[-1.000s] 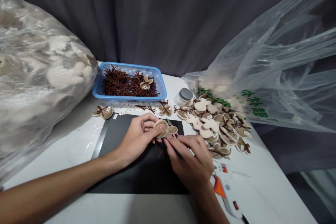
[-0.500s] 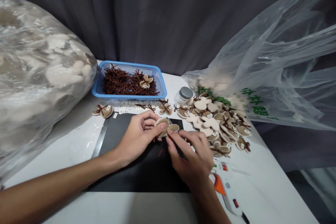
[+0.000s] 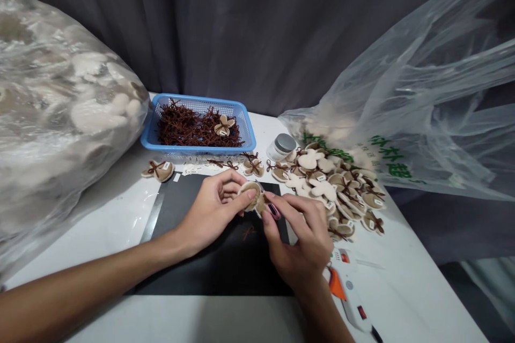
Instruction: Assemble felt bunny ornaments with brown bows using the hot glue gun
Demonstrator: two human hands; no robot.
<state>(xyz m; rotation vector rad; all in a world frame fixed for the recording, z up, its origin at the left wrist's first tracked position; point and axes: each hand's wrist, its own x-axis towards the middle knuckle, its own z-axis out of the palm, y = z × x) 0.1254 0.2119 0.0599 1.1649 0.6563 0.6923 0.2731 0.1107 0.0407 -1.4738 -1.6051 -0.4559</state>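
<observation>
My left hand (image 3: 211,209) pinches a small beige-and-brown fabric piece (image 3: 251,193) over the black mat (image 3: 201,268). My right hand (image 3: 300,238) is closed close beside it, its fingertips at the piece's right edge, gripping a small pink-tipped tool (image 3: 274,210). A tiny brown bow (image 3: 248,232) lies on the mat just below the two hands. To the right of them spreads a pile of finished beige pieces with brown bows (image 3: 338,187).
A blue basket (image 3: 245,127) of brown bows stands at the back. A glue gun (image 3: 348,289) lies by my right wrist, a small lidded jar (image 3: 282,146) behind the pile. Large plastic bags flank the white table, left (image 3: 60,107) and right (image 3: 422,112).
My right hand has shifted slightly up and right, bringing the pink-tipped tool against the fabric piece. The left hand keeps its hold.
</observation>
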